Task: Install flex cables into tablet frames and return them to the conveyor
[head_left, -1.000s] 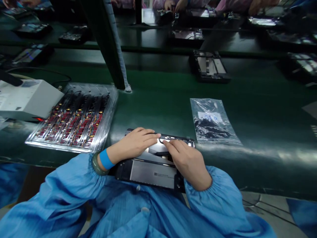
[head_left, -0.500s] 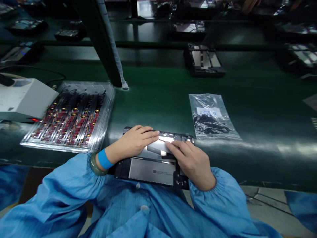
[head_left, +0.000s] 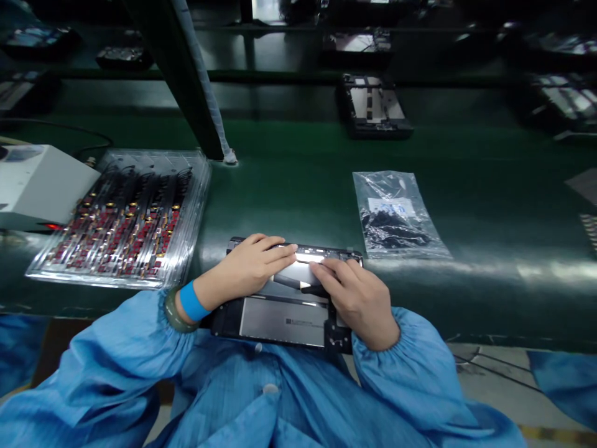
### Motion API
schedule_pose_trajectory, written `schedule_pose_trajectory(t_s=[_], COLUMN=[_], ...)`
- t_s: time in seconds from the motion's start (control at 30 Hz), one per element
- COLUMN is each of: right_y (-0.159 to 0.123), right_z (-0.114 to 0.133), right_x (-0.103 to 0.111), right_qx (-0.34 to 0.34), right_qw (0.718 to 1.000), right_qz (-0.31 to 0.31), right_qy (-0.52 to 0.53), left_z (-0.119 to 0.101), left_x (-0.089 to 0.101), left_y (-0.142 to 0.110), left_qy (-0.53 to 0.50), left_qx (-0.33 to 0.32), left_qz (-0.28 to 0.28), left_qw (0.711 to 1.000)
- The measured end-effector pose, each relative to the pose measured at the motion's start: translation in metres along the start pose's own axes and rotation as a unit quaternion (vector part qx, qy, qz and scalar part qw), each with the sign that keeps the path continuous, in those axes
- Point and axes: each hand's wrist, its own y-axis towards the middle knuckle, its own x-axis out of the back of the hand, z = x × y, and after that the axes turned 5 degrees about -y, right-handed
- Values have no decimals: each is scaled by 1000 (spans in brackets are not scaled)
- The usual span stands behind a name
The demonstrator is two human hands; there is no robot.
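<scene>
Plastic bag [head_left: 395,218], tray [head_left: 193,221] near device [head_left: 282,318] | left hand [head_left: 249,267], right hand [head_left: 362,300] overlap it | grip: can't tell

Left part of the green tabletop [head_left: 280,186], close to its near edge: clear plastic tray [head_left: 198,186] of red-and-black components. White box [head_left: 41,183] overlaps its left side in view (red light [head_left: 52,226] lit at the base). Dark post [head_left: 185,87] stands just behind the tray's far right corner, whitish wrapped strip [head_left: 205,81] running down it. Clear bag [head_left: 396,218] with black contents and white label lies flat, right of center. Black case [head_left: 375,109] with open electronics toward the far edge; another [head_left: 569,99], blurred, to its right. Cables [head_left: 508,367] on the floor beyond the near edge.
</scene>
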Motion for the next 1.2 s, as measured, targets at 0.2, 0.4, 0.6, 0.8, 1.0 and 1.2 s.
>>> schedule_pose_trajectory(t_s=[0.2,0.4,0.6,0.8,1.0,1.2], right_y=[7,0,-35,-49,-22,-2], right_z=[0,-9,-19,-9,-1,-2], right_x=[5,17,20,19,18,4], right_qx=[22,37,-136,-306,-278,-229], right_qw=[1000,996,990,944,957,970], right_qz=[11,42,-7,-8,-18,17], right_qy=[-18,-66,-33,123,84,80], left_z=[0,-4,-1,-2,-7,-12], left_x=[-1,4,2,-1,4,6], left_y=[1,5,1,9,8,10], left_qy=[15,6,-162,-97,-1,32], left_qx=[2,5,60,113,13,11], left_qz=[4,26,-20,-6,30,40], left_qw=[1000,1000,985,989,999,999])
